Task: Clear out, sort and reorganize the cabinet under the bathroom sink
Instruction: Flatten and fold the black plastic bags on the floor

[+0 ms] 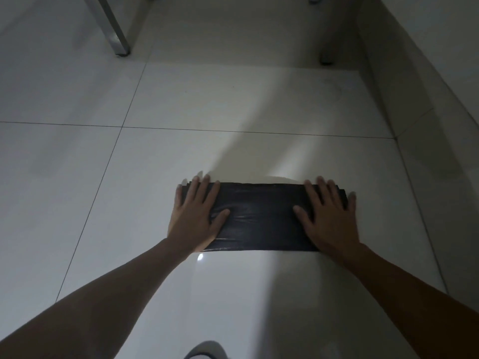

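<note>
**On the floor tiles: two flat palms pressing a folded black bag**

Low in the middle of the frame, a folded black plastic bag (261,216) is lying flat on the glossy white tiled floor (181,104), forming a long dark band running left to right. The left hand (198,216) is pressing down on the band's left end, fingers straight and spread, fingertips reaching its far edge and the thumb angling inward across the plastic. The right hand (328,217) is doing the same at the right end, fingers straight and fanned, thumb pointing in toward the center. Neither hand is curling around or pinching anything; both are lying open, palms down, on the bag. Bare forearms are stretching in from the lower corners of the frame.

A stretch of creased, shiny plastic is showing between the two thumbs. Toward the upper left of the frame a metal leg (114,29) is standing on the tiles, and a smaller dark foot (326,60) is resting at upper center-right. Along the right side a pale tiled wall (425,81) is meeting the floor. A bright glint is reflecting off the tile just below the bag.
</note>
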A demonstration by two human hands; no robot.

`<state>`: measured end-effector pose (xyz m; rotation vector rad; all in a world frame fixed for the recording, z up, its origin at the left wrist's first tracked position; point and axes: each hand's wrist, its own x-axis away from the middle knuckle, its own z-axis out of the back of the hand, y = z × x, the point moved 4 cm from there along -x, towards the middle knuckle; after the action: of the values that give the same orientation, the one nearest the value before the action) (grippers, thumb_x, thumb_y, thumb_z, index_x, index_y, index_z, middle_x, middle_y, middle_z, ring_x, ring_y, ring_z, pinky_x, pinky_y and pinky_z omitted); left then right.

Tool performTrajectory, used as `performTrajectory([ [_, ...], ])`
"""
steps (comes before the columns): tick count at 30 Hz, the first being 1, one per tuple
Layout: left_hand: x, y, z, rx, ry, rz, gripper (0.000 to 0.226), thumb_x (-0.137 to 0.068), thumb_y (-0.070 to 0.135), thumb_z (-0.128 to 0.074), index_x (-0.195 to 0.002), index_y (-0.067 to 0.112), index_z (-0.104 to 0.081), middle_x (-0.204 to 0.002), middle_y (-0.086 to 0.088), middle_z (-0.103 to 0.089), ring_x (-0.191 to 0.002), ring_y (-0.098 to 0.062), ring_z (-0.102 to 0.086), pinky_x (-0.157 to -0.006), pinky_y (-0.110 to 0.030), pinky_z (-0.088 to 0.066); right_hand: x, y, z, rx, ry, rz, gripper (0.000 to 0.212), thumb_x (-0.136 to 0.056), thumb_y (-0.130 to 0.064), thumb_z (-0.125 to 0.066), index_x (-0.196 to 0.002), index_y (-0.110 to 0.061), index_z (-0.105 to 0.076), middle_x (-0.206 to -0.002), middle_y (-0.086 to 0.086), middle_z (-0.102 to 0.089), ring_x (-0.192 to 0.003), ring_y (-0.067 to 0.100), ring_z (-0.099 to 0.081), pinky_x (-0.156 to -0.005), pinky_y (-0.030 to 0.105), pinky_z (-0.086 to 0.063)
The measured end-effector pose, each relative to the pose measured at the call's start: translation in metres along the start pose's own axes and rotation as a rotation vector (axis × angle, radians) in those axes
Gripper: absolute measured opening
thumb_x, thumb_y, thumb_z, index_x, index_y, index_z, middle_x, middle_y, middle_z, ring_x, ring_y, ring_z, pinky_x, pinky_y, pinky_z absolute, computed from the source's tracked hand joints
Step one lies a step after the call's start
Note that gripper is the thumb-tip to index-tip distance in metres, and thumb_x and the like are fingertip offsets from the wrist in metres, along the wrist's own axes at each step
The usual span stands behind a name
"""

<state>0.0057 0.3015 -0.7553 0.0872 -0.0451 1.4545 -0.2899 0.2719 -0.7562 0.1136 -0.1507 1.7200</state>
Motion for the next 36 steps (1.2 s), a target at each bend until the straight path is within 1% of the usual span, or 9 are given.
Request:
performTrajectory([
  [5,0.012,-0.020,-0.001,0.076,0.007,0.060,0.069,-0.097,0.056,-0.017,-0.151,0.015,-0.025,-0.161,-0.008,-0.016,-0.147,-0.031,-0.016,-0.116,-0.053,-0.016,0.005,0.034,0.001,-0.047,-0.037,-0.051,0.073,-0.092,-0.068,-0.003,-0.155,-0.031,-0.002,-0.164,-0.002,0.001,-0.150,0.020,0.001,-0.117,0.060,-0.003],
  [9,0.018,-0.028,0.000,0.201,-0.013,0.395,0.065,-0.098,0.046,-0.035,-0.149,0.008,-0.022,-0.159,-0.017,-0.014,-0.146,-0.036,-0.011,-0.116,-0.052,-0.012,0.011,0.039,0.019,-0.169,0.057,-0.259,0.067,-0.097,-0.052,-0.039,-0.149,-0.012,-0.028,-0.152,0.018,-0.031,-0.139,0.034,-0.030,-0.108,0.053,-0.028],
  [12,0.026,-0.025,0.015,0.329,0.028,0.705,0.046,-0.088,0.026,-0.056,-0.124,-0.002,-0.048,-0.141,-0.018,-0.038,-0.127,-0.037,-0.032,-0.101,-0.048,-0.030,0.018,0.046,0.030,-0.258,0.021,-0.468,0.059,-0.093,-0.044,-0.054,-0.135,-0.003,-0.045,-0.132,0.021,-0.045,-0.119,0.038,-0.045,-0.092,0.045,-0.041],
  [15,0.027,-0.018,0.024,0.462,0.025,0.800,0.034,-0.083,0.018,-0.057,-0.110,-0.001,-0.053,-0.124,-0.015,-0.043,-0.118,-0.034,-0.036,-0.090,-0.044,-0.036,0.018,0.049,0.025,-0.447,-0.097,-0.543,0.060,-0.083,-0.047,-0.065,-0.124,-0.005,-0.052,-0.123,0.018,-0.050,-0.108,0.036,-0.054,-0.084,0.041,-0.049],
  [19,0.021,-0.016,0.031,0.564,-0.037,0.848,0.045,-0.079,0.016,-0.064,-0.117,-0.001,-0.047,-0.124,-0.016,-0.039,-0.121,-0.034,-0.034,-0.086,-0.043,-0.041,0.016,0.040,0.031,-0.540,-0.173,-0.556,0.074,-0.061,-0.057,-0.068,-0.110,-0.003,-0.055,-0.114,0.019,-0.055,-0.096,0.033,-0.059,-0.078,0.042,-0.054],
  [22,0.012,-0.019,0.041,0.499,0.018,0.725,0.062,-0.077,0.018,-0.068,-0.129,0.001,-0.038,-0.134,-0.016,-0.034,-0.126,-0.035,-0.032,-0.094,-0.047,-0.040,0.008,0.033,0.040,-0.364,-0.075,-0.406,0.070,-0.077,-0.034,-0.072,-0.132,-0.005,-0.039,-0.137,0.017,-0.038,-0.123,0.036,-0.042,-0.096,0.048,-0.043],
  [26,-0.021,-0.017,0.041,0.287,-0.158,0.185,0.076,-0.085,0.021,-0.063,-0.149,0.015,-0.023,-0.157,-0.009,-0.016,-0.145,-0.029,-0.013,-0.116,-0.050,-0.015,-0.016,0.020,0.046,-0.197,-0.154,0.014,0.077,-0.088,-0.028,-0.064,-0.152,-0.016,-0.022,-0.157,0.009,-0.024,-0.143,0.030,-0.020,-0.115,0.050,-0.020],
  [31,-0.045,-0.018,0.047,0.082,-0.313,-0.019,0.064,-0.078,0.028,-0.074,-0.134,0.016,-0.046,-0.129,-0.007,-0.050,-0.122,-0.026,-0.043,-0.099,-0.039,-0.040,-0.044,0.019,0.055,-0.018,-0.327,0.057,0.066,-0.078,-0.041,-0.074,-0.135,-0.025,-0.045,-0.130,0.004,-0.052,-0.123,0.025,-0.043,-0.102,0.043,-0.029],
  [36,-0.047,-0.019,0.050,0.135,-0.356,-0.003,0.041,-0.073,0.026,-0.079,-0.107,0.013,-0.061,-0.107,-0.009,-0.058,-0.112,-0.027,-0.046,-0.087,-0.038,-0.046,-0.050,0.014,0.056,-0.074,-0.388,0.057,0.048,-0.073,-0.031,-0.082,-0.113,-0.019,-0.059,-0.118,0.006,-0.057,-0.105,0.022,-0.052,-0.088,0.036,-0.044],
])
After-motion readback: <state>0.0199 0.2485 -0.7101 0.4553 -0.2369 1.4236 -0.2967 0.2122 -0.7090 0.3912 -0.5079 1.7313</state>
